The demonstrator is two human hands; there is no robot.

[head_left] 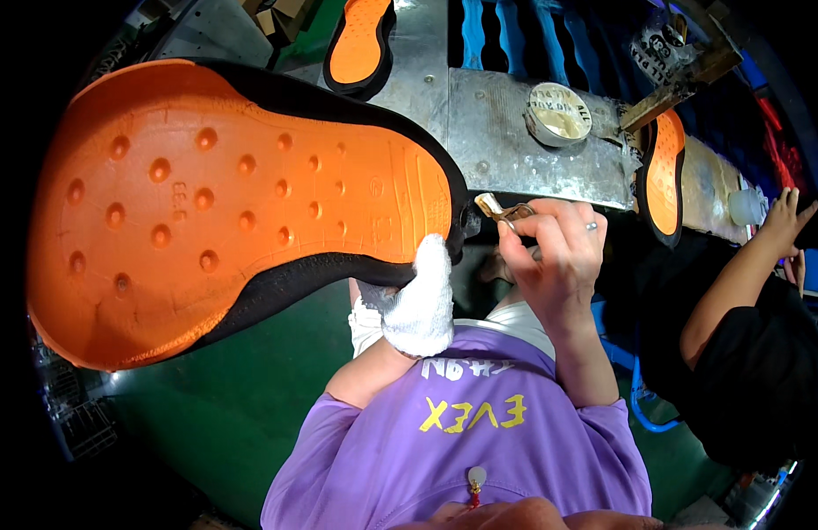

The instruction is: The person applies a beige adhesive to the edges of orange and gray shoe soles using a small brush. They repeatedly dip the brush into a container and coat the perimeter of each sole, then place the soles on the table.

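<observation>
A large orange shoe sole [268, 190] with raised bumps and a black rim fills the left side, its orange face toward me. My left hand [420, 305], in a white knit glove, is closed on its narrow end, thumb on the orange face. The fingers behind it are hidden. My bare right hand [559, 243], with a ring on one finger, pinches what looks like a small glue brush [490, 208] with a pale, stained tip. That tip points at the sole's narrow end, and a little gap shows between them.
On the metal bench [488, 124] stands a tub [557, 115] of cream-coloured paste. Other orange soles lie at the back [356, 44] and right [665, 177]. Blue slats [511, 40] run behind. At right, a co-worker's hand [787, 216] is beside a whitish container [746, 207].
</observation>
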